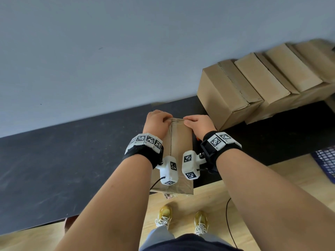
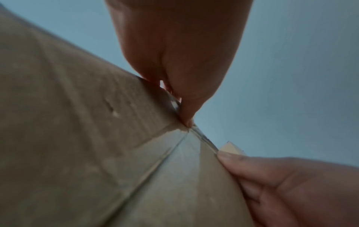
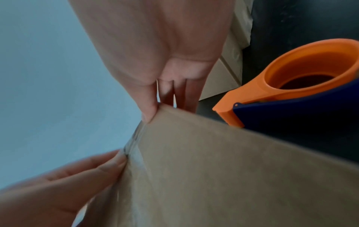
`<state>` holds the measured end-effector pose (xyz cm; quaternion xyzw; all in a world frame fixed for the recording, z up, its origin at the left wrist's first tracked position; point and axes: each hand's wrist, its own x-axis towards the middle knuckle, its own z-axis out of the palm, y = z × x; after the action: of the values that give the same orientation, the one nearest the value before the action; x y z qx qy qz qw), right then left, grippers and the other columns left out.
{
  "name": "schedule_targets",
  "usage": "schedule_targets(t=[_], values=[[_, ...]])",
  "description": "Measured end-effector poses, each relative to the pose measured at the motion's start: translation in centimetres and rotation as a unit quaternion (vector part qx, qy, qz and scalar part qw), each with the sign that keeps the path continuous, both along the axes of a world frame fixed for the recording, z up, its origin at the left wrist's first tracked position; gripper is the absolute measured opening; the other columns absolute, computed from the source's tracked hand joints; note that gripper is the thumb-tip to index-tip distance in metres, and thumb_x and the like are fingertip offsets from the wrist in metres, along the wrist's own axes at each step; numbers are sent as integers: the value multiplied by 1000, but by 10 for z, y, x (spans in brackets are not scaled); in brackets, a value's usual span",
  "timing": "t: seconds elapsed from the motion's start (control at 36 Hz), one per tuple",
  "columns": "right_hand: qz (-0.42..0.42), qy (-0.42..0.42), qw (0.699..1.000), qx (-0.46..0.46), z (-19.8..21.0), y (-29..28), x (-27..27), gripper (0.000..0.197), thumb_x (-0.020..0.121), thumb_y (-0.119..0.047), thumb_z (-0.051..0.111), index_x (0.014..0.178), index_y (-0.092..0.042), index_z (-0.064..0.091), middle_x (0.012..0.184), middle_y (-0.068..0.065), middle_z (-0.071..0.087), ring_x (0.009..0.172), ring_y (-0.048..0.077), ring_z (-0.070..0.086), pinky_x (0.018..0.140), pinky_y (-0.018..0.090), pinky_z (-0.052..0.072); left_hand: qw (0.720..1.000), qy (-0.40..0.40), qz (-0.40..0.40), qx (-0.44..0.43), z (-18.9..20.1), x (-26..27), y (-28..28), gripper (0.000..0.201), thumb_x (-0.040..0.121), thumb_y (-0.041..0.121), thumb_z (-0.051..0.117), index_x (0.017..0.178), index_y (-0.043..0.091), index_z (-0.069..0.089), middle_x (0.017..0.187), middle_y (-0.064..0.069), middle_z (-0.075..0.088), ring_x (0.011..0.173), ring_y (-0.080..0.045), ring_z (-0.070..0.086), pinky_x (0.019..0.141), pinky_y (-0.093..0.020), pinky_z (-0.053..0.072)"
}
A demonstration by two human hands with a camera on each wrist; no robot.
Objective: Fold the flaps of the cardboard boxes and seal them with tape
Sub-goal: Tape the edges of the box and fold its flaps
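A brown cardboard box [image 1: 181,142] lies on the black table [image 1: 72,160] with its flaps folded flat. A strip of clear tape [image 1: 174,122] runs along its centre seam. My left hand [image 1: 157,120] and right hand [image 1: 196,124] sit side by side at the box's far top edge. Each pinches that edge over the tape end, thumb on top and fingers down the far side. In the left wrist view the left thumb [image 2: 186,99] presses on the glossy tape [image 2: 174,153]. The right wrist view has the right thumb [image 3: 150,110] on the box edge [image 3: 213,161].
An orange and blue tape dispenser [image 3: 291,95] lies on the table just right of the box. Several closed cardboard boxes [image 1: 235,91] are stacked at the back right. A blue basket [image 1: 326,160] stands at the right edge. A grey wall rises behind the table.
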<state>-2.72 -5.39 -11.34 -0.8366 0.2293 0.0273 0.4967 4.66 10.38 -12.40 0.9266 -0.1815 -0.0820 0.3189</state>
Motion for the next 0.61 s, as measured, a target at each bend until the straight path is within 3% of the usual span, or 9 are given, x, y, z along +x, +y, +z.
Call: schedule_targets(t=[0.08, 0.17, 0.22, 0.31, 0.36, 0.44, 0.53, 0.61], values=[[-17, 6, 1000, 16, 0, 2, -1, 28, 94, -20, 62, 120, -14, 70, 124, 2, 68, 111, 14, 61, 98, 29, 47, 996, 68, 63, -5, 2, -1, 2, 35, 90, 28, 61, 123, 17, 60, 132, -7, 48, 122, -22, 47, 99, -27, 35], [-22, 15, 1000, 14, 1, 4, -3, 29, 94, -22, 62, 120, -16, 70, 123, 1, 68, 102, 13, 61, 96, 34, 49, 994, 93, 46, 37, 3, -1, 5, 41, 93, 37, 56, 130, 20, 52, 134, -8, 49, 117, -23, 53, 92, -29, 40], [-22, 24, 999, 2, 3, 6, -2, 28, 94, -23, 61, 119, -17, 71, 123, 0, 68, 105, 15, 62, 98, 35, 49, 993, 97, 38, 56, 6, -1, 6, 47, 94, 39, 52, 137, 21, 45, 140, -8, 45, 121, -24, 51, 95, -32, 41], [-30, 42, 999, -2, 6, 8, 1, 26, 94, -24, 61, 115, -18, 73, 115, -2, 70, 95, 17, 62, 77, 30, 52, 990, 115, 38, 69, 10, -1, 6, 59, 97, 38, 46, 149, 19, 25, 154, -6, 29, 137, -25, 35, 107, -38, 33], [-49, 52, 997, 11, 7, 9, 2, 22, 94, -22, 61, 111, -17, 74, 103, -3, 70, 89, 16, 62, 74, 29, 52, 989, 123, 54, 59, 14, -1, 9, 61, 98, 37, 42, 151, 19, 18, 157, -6, 22, 141, -24, 30, 109, -39, 30], [-95, 57, 993, 36, 8, 18, 5, 15, 91, -21, 64, 98, -17, 77, 97, 0, 73, 93, 21, 67, 87, 39, 56, 991, 89, 85, 50, 22, 1, 22, 57, 98, 34, 42, 150, 17, 24, 155, -7, 26, 139, -25, 31, 109, -39, 30], [-151, 61, 983, 90, 10, 28, 13, 7, 87, -20, 69, 84, -20, 74, 86, 3, 71, 87, 27, 69, 79, 47, 60, 990, -2, 124, 64, 28, 4, 41, 49, 97, 31, 44, 143, 15, 39, 147, -7, 39, 135, -26, 36, 111, -43, 29], [-177, 70, 973, 130, 16, 40, 22, 11, 89, -15, 70, 98, -10, 73, 79, 3, 64, 73, 22, 65, 75, 47, 61, 980, -52, 169, 95, 28, 8, 65, 45, 93, 22, 44, 137, 13, 45, 142, -7, 43, 133, -27, 36, 112, -45, 26]])
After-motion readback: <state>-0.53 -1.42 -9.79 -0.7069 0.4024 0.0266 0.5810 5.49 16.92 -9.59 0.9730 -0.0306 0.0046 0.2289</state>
